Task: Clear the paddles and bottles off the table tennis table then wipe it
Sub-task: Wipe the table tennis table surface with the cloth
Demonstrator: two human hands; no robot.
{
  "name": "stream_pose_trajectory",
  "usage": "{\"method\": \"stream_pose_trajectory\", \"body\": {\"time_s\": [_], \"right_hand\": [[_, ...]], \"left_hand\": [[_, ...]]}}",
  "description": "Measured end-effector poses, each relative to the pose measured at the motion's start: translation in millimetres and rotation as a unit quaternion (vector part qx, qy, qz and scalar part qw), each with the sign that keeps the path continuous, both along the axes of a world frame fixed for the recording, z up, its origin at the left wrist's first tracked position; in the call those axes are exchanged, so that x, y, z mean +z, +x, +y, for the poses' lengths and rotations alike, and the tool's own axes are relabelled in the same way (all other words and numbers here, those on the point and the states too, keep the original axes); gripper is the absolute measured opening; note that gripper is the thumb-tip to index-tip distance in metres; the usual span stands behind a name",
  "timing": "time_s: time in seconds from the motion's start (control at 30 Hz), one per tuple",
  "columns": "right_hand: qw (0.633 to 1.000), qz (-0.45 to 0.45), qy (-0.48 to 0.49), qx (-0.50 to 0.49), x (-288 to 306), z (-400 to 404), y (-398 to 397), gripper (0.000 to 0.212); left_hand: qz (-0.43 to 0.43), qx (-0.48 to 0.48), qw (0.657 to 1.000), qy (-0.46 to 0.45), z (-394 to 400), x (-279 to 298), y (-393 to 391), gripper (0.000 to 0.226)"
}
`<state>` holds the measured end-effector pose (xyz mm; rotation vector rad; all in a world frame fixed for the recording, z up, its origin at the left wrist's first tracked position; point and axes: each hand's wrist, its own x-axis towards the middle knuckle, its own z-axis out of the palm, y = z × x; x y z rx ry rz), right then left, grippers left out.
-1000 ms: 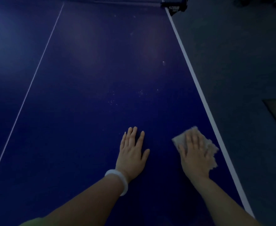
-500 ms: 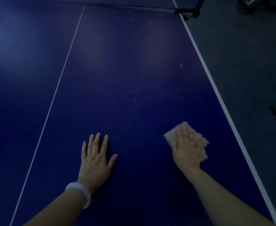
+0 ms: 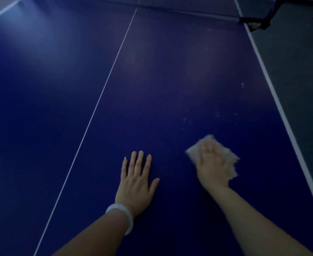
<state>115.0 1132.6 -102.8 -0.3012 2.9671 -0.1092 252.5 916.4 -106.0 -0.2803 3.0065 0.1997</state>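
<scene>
Currently wiping: right hand [image 3: 213,166] presses a pale cloth [image 3: 227,157] flat on the blue desk [image 3: 170,80], near its right white edge line; fingers blurred, look extended over the cloth. Left hand [image 3: 136,183] lies flat and released, bracing just left of it. No paddles or bottles in view. Specks [image 3: 186,120] sit just beyond the cloth. Advice: keep the palm flat, overlap strokes, push forward through the specks toward the net [image 3: 189,4]

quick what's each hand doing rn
Left hand: open, flat on the table.
Right hand: open, pressing the cloth on the table; blurred.
</scene>
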Motion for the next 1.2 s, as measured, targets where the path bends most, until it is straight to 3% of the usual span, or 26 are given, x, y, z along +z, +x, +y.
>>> {"method": "stream_pose_trajectory", "body": {"time_s": [0.07,0.13,0.2,0.27,0.37,0.57,0.7,0.8,1.0,1.1,1.2], "right_hand": [[0.99,-0.001,0.001,-0.139,-0.6,25.2,-1.0,0.061],[0.983,0.016,0.022,-0.18,-5.0,28.2,23.1,0.061],[0.99,0.043,0.031,-0.128,-7.0,4.6,54.0,0.06],[0.999,0.052,0.002,-0.014,-6.3,-29.4,70.1,0.062],[0.991,0.057,-0.005,0.125,-8.4,-64.9,56.1,0.062],[0.995,0.035,-0.003,0.091,-9.0,-78.9,20.9,0.066],[0.996,0.036,-0.013,0.085,-9.7,-79.3,22.8,0.066],[0.996,0.036,-0.02,0.08,-10.2,-79.1,21.8,0.066],[0.996,0.067,-0.018,0.063,-9.1,-98.8,45.0,0.065],[0.985,0.057,-0.045,0.157,-7.6,-148.6,82.1,0.061],[0.932,0.035,-0.058,0.357,-6.4,-191.1,85.3,0.059]], "left_hand": [[0.003,0.003,1.0,0.003,-0.7,0.5,0.4,0.073],[0.003,0.003,1.0,0.006,-0.3,0.8,0.3,0.072],[0.006,0.001,1.0,0.007,-0.6,-1.1,0.5,0.072],[0.002,-0.003,1.0,0.008,-1.4,-2.8,1.3,0.072],[-0.001,-0.008,1.0,0.015,-0.8,-3.8,0.1,0.07],[0.03,-0.006,0.995,0.092,-15.9,9.0,4.2,0.066],[0.08,0.139,0.986,0.055,-72.6,14.2,28.1,0.074],[0.016,0.255,0.965,0.05,-121.4,8.5,49.3,0.095],[-0.014,0.253,0.967,-0.003,-137.2,2.7,59.5,0.093],[-0.011,0.254,0.967,0.005,-137.1,3.6,58.9,0.091],[-0.008,0.256,0.967,0.008,-137.9,1.9,59.5,0.09]]}}
